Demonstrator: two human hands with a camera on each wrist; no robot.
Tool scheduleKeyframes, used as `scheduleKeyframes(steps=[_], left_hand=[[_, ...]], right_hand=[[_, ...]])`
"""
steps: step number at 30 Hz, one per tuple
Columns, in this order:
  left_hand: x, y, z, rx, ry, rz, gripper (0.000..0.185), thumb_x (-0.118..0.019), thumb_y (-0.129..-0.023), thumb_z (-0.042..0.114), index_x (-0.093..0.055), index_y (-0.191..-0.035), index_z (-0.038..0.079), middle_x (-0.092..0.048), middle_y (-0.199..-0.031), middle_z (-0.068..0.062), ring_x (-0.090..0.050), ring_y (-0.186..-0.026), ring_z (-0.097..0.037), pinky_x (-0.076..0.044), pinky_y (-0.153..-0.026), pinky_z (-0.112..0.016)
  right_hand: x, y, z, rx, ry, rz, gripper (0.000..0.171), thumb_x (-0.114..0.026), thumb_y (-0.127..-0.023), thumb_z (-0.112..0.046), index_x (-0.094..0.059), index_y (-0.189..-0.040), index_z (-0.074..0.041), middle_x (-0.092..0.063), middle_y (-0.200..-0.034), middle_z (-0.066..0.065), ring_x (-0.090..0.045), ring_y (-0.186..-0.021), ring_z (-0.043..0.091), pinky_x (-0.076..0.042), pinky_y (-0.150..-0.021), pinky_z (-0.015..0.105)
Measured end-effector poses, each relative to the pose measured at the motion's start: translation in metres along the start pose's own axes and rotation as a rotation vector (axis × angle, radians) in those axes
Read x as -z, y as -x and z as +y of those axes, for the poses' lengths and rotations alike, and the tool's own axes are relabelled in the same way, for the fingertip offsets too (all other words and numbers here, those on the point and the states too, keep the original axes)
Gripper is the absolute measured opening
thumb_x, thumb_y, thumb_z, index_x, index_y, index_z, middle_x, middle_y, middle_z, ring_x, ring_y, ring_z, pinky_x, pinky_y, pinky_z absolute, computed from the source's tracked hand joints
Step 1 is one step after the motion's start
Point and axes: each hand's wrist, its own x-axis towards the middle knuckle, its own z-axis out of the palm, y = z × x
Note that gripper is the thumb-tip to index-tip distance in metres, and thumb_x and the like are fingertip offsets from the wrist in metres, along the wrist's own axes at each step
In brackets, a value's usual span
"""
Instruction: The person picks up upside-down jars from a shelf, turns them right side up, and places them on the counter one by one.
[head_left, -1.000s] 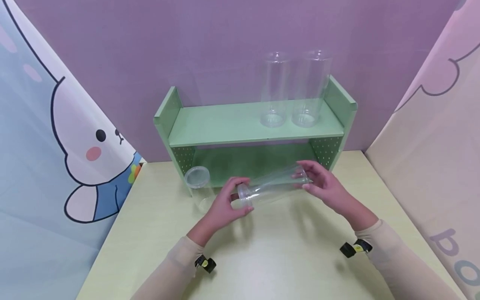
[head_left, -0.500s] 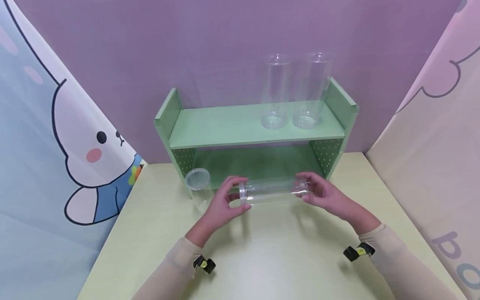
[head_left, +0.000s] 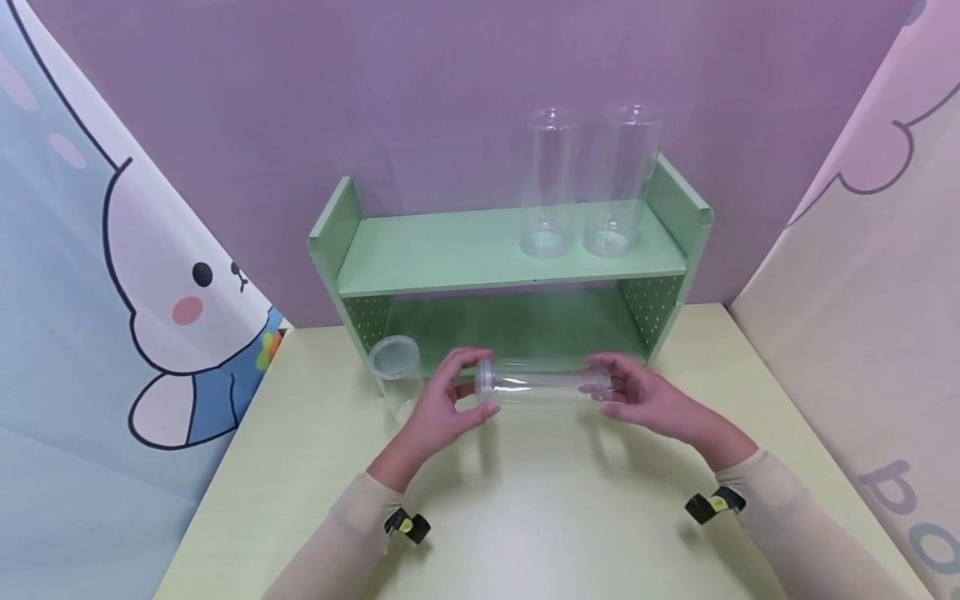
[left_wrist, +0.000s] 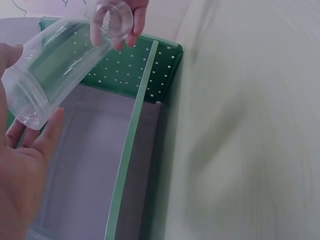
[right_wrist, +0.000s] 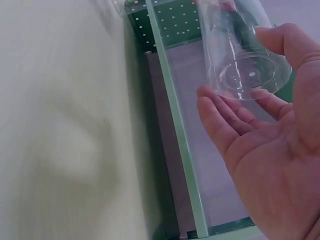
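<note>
Since the earlier frames the clear jar (head_left: pixel 542 387) has swung from a slant to lie level at mid-frame, just before the green shelf (head_left: pixel 510 250). The left hand (head_left: pixel 442 408) curls round its open mouth, the right hand (head_left: pixel 645 400) pinches its base. The step looks like carrying it shelfward; next it likely needs righting beside the two upright jars (head_left: pixel 581 179) at upper right

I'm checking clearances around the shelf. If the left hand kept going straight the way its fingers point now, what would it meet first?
Probably the clear jar itself: the left hand already grips its open end, fingers pointing up and right. Past that lies the green shelf, its lower opening, though depth is unclear.
</note>
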Motion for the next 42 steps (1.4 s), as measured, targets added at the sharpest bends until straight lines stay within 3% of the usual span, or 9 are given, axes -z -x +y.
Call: scheduleKeyframes(steps=[3,6,15,23,42], left_hand=[[0.000,0.000,0.002,-0.001,0.001,0.005,0.078,-0.088,-0.087,-0.006,-0.057,-0.156,0.010,-0.053,-0.152,-0.009,-0.059,-0.133,-0.046,-0.060,-0.106,-0.055],[-0.001,-0.001,0.003,-0.005,-0.008,0.010,0.079,-0.088,-0.086,-0.007,-0.055,-0.157,0.006,-0.053,-0.152,-0.008,-0.060,-0.130,-0.044,-0.061,-0.104,-0.051],[-0.003,-0.006,0.006,-0.028,-0.009,0.028,0.081,-0.089,-0.084,-0.010,-0.057,-0.156,0.007,-0.054,-0.154,-0.009,-0.060,-0.131,-0.040,-0.064,-0.099,-0.042],[-0.005,-0.010,0.009,-0.023,-0.062,0.034,0.078,-0.091,-0.086,-0.006,-0.061,-0.154,0.017,-0.055,-0.154,0.000,-0.056,-0.139,-0.030,-0.060,-0.107,-0.042],[-0.013,-0.021,0.019,-0.054,-0.117,0.017,0.074,-0.094,-0.088,0.009,-0.064,-0.154,0.023,-0.057,-0.155,0.006,-0.057,-0.137,-0.025,-0.059,-0.105,-0.049]], right_hand=[[-0.002,0.000,0.002,-0.008,0.074,-0.002,0.072,-0.076,-0.102,0.003,-0.037,-0.162,0.005,-0.062,-0.147,0.028,-0.066,-0.130,0.040,-0.057,-0.108,0.031],[-0.004,0.000,0.004,-0.011,0.153,-0.003,0.071,-0.079,-0.102,-0.003,-0.040,-0.161,0.005,-0.062,-0.147,0.025,-0.066,-0.130,0.039,-0.055,-0.112,0.039],[-0.016,-0.005,0.012,0.002,0.249,0.009,0.069,-0.084,-0.099,-0.011,-0.049,-0.156,0.001,-0.062,-0.145,0.027,-0.064,-0.130,0.050,-0.054,-0.109,0.064],[-0.028,-0.008,0.019,-0.006,0.387,0.021,0.072,-0.089,-0.097,-0.030,-0.053,-0.154,-0.002,-0.067,-0.140,0.018,-0.067,-0.127,0.039,-0.056,-0.108,0.061],[-0.052,-0.015,0.030,-0.015,0.405,0.023,0.066,-0.093,-0.093,-0.035,-0.060,-0.143,-0.008,-0.068,-0.134,0.012,-0.069,-0.118,0.031,-0.061,-0.101,0.054]])
